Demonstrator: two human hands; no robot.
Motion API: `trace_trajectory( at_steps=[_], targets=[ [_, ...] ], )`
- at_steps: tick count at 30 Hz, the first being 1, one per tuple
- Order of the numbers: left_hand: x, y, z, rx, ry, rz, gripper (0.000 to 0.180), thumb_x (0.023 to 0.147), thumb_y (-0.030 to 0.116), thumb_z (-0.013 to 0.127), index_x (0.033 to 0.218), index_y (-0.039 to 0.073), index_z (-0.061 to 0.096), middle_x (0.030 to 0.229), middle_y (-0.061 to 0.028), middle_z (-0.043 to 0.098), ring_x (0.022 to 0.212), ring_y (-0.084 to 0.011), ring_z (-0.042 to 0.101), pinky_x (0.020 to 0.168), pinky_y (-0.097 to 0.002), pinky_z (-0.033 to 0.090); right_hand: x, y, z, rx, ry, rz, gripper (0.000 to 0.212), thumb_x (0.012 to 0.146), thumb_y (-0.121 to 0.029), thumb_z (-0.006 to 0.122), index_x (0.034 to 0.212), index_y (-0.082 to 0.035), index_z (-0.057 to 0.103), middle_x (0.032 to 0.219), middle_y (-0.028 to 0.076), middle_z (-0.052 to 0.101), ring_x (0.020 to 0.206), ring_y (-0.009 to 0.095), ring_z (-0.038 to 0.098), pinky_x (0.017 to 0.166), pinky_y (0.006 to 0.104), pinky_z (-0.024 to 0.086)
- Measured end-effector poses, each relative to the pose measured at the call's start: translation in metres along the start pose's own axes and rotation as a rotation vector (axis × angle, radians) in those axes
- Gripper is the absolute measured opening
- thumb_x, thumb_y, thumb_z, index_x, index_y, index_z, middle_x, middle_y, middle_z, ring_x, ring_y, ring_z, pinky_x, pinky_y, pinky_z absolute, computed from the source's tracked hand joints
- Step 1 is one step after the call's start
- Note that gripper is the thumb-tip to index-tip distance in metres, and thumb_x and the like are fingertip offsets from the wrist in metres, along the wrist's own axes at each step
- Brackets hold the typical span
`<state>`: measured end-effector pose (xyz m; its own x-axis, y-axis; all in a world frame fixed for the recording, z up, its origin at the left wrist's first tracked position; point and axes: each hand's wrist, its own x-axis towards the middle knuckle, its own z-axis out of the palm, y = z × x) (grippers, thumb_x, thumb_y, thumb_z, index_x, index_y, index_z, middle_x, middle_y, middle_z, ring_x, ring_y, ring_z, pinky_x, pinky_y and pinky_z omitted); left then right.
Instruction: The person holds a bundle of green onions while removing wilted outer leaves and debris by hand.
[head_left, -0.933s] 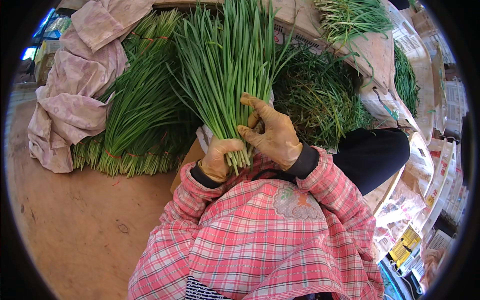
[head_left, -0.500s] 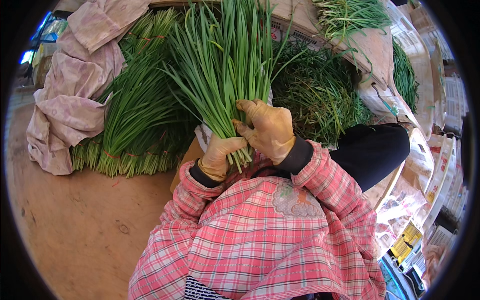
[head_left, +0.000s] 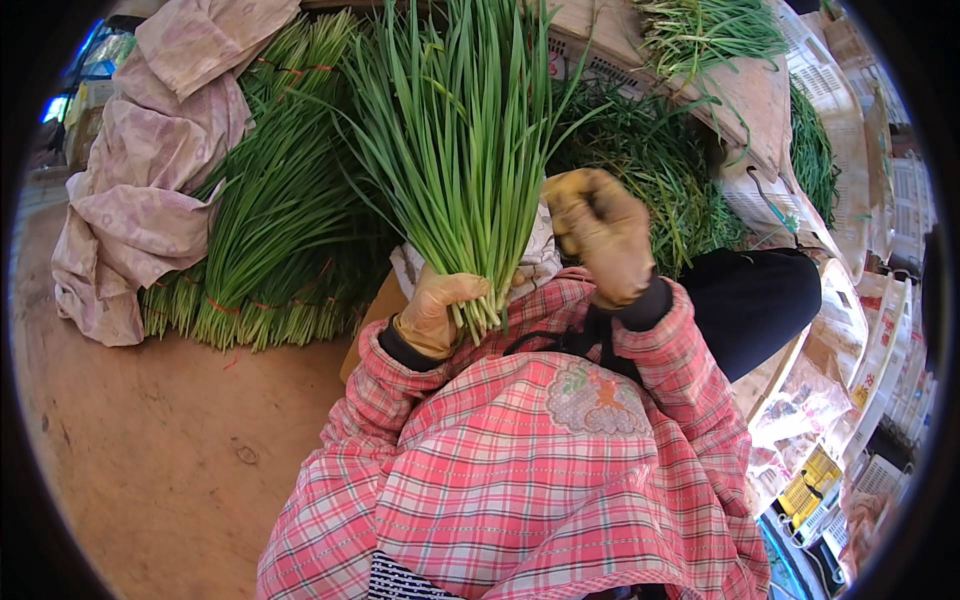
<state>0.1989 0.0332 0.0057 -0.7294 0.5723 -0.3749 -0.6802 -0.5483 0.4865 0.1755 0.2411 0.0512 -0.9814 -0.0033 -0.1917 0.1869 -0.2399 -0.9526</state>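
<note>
My left hand (head_left: 440, 315), in a yellowish glove, is closed round the pale lower stems of a bunch of garlic chives (head_left: 455, 150). The bunch stands upright before my chest, its long green leaves fanning out away from me and the cut ends poking out below my thumb. My right hand (head_left: 602, 238), gloved too and slightly blurred, is apart from the bunch on its right side. Its fingers are curled in, and whatever they may hold is hidden.
Bundled chives (head_left: 270, 220) tied with red bands lie at the left, partly under a pinkish cloth (head_left: 140, 220). Loose greens (head_left: 650, 165) heap up at the right. More chives (head_left: 710, 35) rest on a board (head_left: 740, 95). White crates (head_left: 850, 130) line the far right.
My right hand has left the stems and moved to the right, away from the bunch. My left hand keeps its hold, nearly in the same spot.
</note>
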Motion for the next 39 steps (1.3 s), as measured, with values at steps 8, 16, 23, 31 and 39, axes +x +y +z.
trace_trajectory(
  at_steps=[8,16,23,31,39],
  targets=[
    [-0.002,0.002,0.019,0.033,0.093,0.117,0.051,0.068,-0.003,0.057,0.119,-0.004,0.048,0.102,-0.0134,0.060,0.086,-0.0254,0.064,0.073,-0.0319,0.055,-0.002,-0.010,0.034,-1.037,-0.280,-0.498,0.030,0.080,-0.021,0.068,0.105,-0.006,0.062,0.080,0.008,0.061,0.059,0.019,0.058,0.055,0.0306,0.047],
    [0.001,-0.001,0.014,0.008,0.020,0.149,0.056,0.065,0.002,0.058,0.120,-0.004,0.049,0.103,-0.0135,0.061,0.087,-0.0268,0.064,0.073,-0.0322,0.054,0.006,0.021,0.032,-0.418,-0.344,0.050,0.013,0.087,-0.012,0.060,0.092,0.000,0.060,0.085,0.007,0.064,0.074,0.013,0.060,0.066,0.0261,0.047],
    [-0.001,0.002,0.010,0.085,-0.002,0.082,0.058,0.065,0.011,0.060,0.119,-0.008,0.050,0.103,-0.0232,0.062,0.088,-0.0296,0.064,0.074,-0.0346,0.055,-0.010,-0.016,-0.019,0.142,-0.154,0.009,0.011,0.087,-0.005,0.059,0.096,0.001,0.056,0.090,0.005,0.060,0.064,0.004,0.042,0.057,0.0174,0.037],
    [0.000,-0.003,0.010,-0.007,0.022,0.114,0.058,0.063,0.007,0.060,0.119,-0.004,0.051,0.101,-0.0165,0.063,0.082,-0.0272,0.064,0.071,-0.0334,0.054,0.000,-0.003,0.033,-0.811,-0.146,-0.561,0.017,0.076,-0.011,0.066,0.092,-0.005,0.062,0.077,0.012,0.059,0.065,0.028,0.061,0.058,0.0344,0.049],
    [-0.003,0.004,0.011,0.027,0.017,0.026,0.059,0.064,0.008,0.061,0.120,-0.007,0.050,0.103,-0.0216,0.062,0.084,-0.0285,0.065,0.072,-0.0329,0.056,0.012,0.004,0.001,-0.952,-0.219,-0.563,0.016,0.083,-0.013,0.063,0.097,-0.005,0.062,0.082,0.012,0.060,0.069,0.031,0.061,0.060,0.0353,0.050]
  ],
)
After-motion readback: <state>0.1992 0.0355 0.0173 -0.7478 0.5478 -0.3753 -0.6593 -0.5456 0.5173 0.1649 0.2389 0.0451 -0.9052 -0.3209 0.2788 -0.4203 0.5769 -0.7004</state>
